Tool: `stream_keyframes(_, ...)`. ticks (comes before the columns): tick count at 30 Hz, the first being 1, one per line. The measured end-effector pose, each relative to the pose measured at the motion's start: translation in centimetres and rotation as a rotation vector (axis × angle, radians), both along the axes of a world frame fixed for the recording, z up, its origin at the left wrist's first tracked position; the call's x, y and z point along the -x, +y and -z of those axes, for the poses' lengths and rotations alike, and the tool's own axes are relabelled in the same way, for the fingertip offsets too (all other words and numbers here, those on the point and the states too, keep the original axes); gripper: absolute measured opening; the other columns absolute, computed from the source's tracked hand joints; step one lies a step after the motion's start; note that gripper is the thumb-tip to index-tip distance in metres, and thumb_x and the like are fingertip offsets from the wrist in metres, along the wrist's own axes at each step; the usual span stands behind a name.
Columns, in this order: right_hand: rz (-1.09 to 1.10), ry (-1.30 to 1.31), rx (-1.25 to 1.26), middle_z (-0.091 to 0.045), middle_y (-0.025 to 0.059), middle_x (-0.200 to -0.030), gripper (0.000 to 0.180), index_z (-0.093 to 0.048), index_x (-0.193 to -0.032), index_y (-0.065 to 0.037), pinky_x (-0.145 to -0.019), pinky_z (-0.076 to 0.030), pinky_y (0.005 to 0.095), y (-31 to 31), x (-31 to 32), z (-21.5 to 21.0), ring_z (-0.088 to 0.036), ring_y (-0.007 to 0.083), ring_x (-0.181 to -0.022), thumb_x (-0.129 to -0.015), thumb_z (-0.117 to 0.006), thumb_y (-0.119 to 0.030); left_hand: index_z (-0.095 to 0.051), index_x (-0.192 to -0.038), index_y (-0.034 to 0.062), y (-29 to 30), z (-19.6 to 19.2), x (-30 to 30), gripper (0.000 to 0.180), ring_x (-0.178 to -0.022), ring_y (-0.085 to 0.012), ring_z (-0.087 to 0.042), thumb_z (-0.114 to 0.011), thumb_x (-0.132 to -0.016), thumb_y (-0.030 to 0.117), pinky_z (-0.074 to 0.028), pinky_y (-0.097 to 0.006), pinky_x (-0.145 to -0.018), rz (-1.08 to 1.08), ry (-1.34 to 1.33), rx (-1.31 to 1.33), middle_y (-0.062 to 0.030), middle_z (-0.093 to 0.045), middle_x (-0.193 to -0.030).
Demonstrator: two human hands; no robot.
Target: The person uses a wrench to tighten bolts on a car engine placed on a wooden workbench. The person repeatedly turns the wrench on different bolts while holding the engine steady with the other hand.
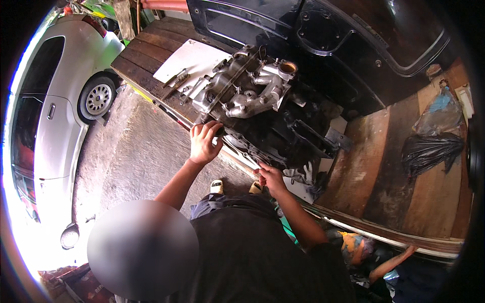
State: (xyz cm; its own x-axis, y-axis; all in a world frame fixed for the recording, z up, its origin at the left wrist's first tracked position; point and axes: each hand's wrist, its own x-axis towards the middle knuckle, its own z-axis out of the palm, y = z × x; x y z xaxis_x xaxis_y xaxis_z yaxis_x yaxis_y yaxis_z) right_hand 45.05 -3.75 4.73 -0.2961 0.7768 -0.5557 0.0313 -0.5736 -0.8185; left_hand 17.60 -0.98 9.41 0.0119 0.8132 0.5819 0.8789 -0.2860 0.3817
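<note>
A greasy engine (252, 96), with silver upper castings and a black lower block, lies on a wooden platform (369, 177). My left hand (203, 142) curls its fingers over the engine's near left edge. My right hand (270, 178) is pressed to the lower edge of the black block with its fingers pinched together. I cannot see whether it holds anything small. My sandalled feet (217, 187) stand on the concrete ground just in front of the platform.
A silver car (55, 111) is parked at the left. A white sheet (194, 58) beside the engine carries a wire brush (177, 81). A black panel (323, 30) leans behind. Plastic bags (434, 136) lie at the right. Another person's arm (391, 262) shows at the lower right.
</note>
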Motion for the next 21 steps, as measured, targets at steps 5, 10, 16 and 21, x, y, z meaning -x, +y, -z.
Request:
stream_keyframes(5,-0.057,-0.479,-0.552,-0.068,0.0146,-0.095,0.034,-0.056,-0.125,-0.007,-0.060,-0.049,0.0329,-1.2,-0.8,5.5,-0.062,0.0231,-0.068,-0.091,-0.052,-0.008,-0.056,-0.115,0.0133,0.0,-0.4,-0.1,0.049,-0.099,-0.0262,-0.052,-0.067,-0.066,0.013,-0.036,-0.043,-0.093,0.008,0.011,0.007,-0.0046,-0.057,-0.113)
stream_keyframes(10,-0.093,-0.852,-1.118,-0.066,0.0143,-0.080,0.034,-0.061,-0.119,-0.014,-0.061,-0.051,0.0409,-1.9,-0.5,5.0,-0.064,0.0321,-0.068,-0.085,-0.059,-0.011,-0.056,-0.114,0.0130,-0.1,-0.5,-0.1,0.048,-0.099,-0.0260,-0.052,-0.068,-0.068,0.013,-0.037,-0.042,-0.092,0.007,0.020,-0.012,-0.0048,-0.057,-0.113)
stream_keyframes(16,-0.248,-0.881,-1.140,-0.067,0.0134,-0.083,0.025,-0.066,-0.107,-0.010,-0.061,-0.052,0.0393,-1.0,-0.2,3.6,-0.065,0.0310,-0.072,-0.083,-0.061,-0.009,-0.057,-0.113,0.0129,-0.2,-0.6,0.0,0.049,-0.099,-0.0266,-0.051,-0.068,-0.066,0.011,-0.036,-0.042,-0.092,0.021,0.005,-0.007,-0.0046,-0.057,-0.113)
stream_keyframes(21,-0.340,-0.840,-1.197,-0.067,0.0125,-0.083,0.024,-0.068,-0.105,-0.011,-0.059,-0.052,0.0391,-0.4,0.1,2.1,-0.065,0.0296,-0.071,-0.081,-0.062,-0.008,-0.058,-0.114,0.0129,-0.1,-0.2,0.0,0.049,-0.100,-0.0269,-0.051,-0.067,-0.065,0.011,-0.036,-0.042,-0.092,0.024,-0.019,-0.014,-0.0044,-0.058,-0.113)
